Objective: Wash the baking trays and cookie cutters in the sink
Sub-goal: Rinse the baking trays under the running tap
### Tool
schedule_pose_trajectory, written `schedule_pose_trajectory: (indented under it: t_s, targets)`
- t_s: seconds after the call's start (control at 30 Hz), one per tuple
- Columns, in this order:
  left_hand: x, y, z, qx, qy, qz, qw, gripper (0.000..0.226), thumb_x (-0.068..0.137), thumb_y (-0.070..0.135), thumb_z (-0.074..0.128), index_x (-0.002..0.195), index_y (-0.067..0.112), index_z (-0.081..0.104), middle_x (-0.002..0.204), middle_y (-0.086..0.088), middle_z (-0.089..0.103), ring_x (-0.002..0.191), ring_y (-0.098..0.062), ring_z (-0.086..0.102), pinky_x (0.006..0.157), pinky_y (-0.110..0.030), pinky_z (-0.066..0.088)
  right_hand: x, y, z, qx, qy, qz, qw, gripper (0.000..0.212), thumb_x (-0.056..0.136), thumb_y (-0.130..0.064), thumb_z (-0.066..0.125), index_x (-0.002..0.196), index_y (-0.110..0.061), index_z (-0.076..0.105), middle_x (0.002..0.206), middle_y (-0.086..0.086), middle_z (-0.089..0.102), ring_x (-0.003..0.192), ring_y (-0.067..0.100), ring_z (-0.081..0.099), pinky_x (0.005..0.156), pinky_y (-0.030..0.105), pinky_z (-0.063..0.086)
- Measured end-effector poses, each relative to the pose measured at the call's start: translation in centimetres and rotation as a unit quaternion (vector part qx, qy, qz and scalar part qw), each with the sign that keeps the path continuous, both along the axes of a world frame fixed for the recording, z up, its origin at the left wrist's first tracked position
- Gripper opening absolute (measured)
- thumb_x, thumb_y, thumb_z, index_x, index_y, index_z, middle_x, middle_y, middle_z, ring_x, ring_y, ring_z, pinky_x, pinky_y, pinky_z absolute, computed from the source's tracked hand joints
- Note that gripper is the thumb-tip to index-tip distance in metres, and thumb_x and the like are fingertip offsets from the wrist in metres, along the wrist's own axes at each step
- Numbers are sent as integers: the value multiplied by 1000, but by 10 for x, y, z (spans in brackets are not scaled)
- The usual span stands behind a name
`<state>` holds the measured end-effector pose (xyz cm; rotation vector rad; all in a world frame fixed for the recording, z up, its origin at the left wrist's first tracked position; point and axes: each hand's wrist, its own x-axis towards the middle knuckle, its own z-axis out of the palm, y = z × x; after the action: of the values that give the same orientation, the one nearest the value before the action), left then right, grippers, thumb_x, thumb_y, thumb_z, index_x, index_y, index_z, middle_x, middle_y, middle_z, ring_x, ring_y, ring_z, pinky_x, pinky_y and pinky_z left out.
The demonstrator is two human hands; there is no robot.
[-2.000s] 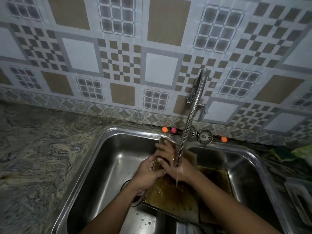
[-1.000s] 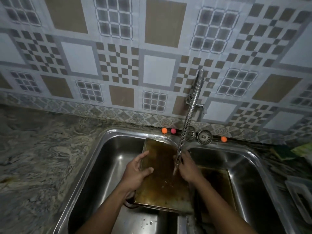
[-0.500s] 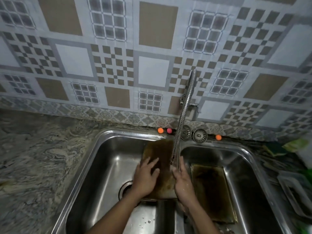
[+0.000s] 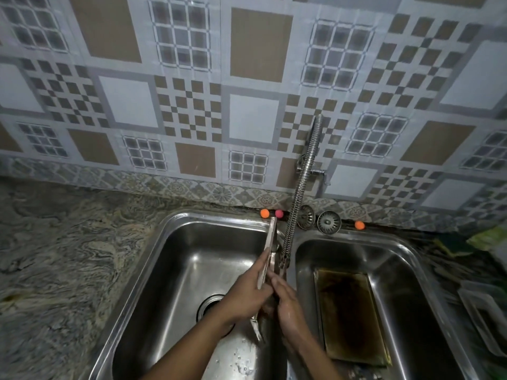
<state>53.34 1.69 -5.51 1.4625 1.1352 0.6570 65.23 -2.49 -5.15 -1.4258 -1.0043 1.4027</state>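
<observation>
Stained metal baking tray on edge, mid-frame: my left hand grips it, right hand pressed flat. Rinsing; next needs second brown tray, lower right.

Glossy steel sink, dull metal tray

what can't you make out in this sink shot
Head view only.
Held tray faces: seen edge-on, so leftover grime is unreadable.
Right hand grip: fingertips hidden behind the tray and left hand.
Left drain: partly covered by the left wrist.
Container: cut off by the right edge, contents blurred.
Cookie cutters: none visible anywhere.
</observation>
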Motion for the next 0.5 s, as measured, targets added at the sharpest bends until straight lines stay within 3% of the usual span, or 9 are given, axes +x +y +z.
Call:
schedule_pose_trajectory:
  t_s: [0.07,0.1,0.17,0.23,0.33,0.4,0.5]
  targets:
    - [3,-1,-2,4,5,9,1000,86,82,5,56,145,52,21,130,13,60,107,2,63,92,-18,50,-7,-1,-2,29,-12,-37,999,30,102,-23,44,123,-25,64,130,-4,62,119,3,58,101,24,46]
    - [5,-3,-2,9,13,8,1000,87,82,3,56,146,51,21,132,14,58,111,7,60,93,-14,48,-9,-1,-3,44,-29,-57,997,28,101,-23,47,122,-24,66,127,-4,65,119,6,59,102,25,45]
    - [7,-7,-2,21,25,-1,999,85,86,2,56,149,48,22,132,18,58,115,11,56,96,-12,45,-9,1,-4,63,-58,-82,993,23,99,-18,54,118,-19,67,110,-2,72,105,8,66,90,24,52]
    - [9,-12,-5,22,42,-13,999,87,86,4,58,150,49,21,129,18,62,113,8,59,98,-19,48,-6,4,1,42,-55,-82,994,18,94,-7,58,107,-15,68,90,8,74,87,17,70,74,23,53]
    - [11,-21,-4,46,89,-48,994,95,82,11,59,141,67,11,132,13,61,114,1,60,100,-31,51,6,18,6,17,-77,-120,990,14,97,-7,51,91,-8,63,69,7,65,64,15,63,54,15,46]
    - [12,-30,-1,64,123,-77,987,99,79,13,61,138,72,6,133,4,62,113,-13,64,97,-39,53,23,38,9,-11,-94,-174,980,15,100,-9,48,98,-5,62,69,2,61,54,8,57,45,13,42]
    - [11,-40,1,53,126,-83,987,102,82,10,61,141,69,2,135,1,59,103,-23,69,90,-43,57,40,62,15,-53,-17,-168,984,16,101,-12,46,107,-3,57,66,8,57,45,12,53,41,24,44]
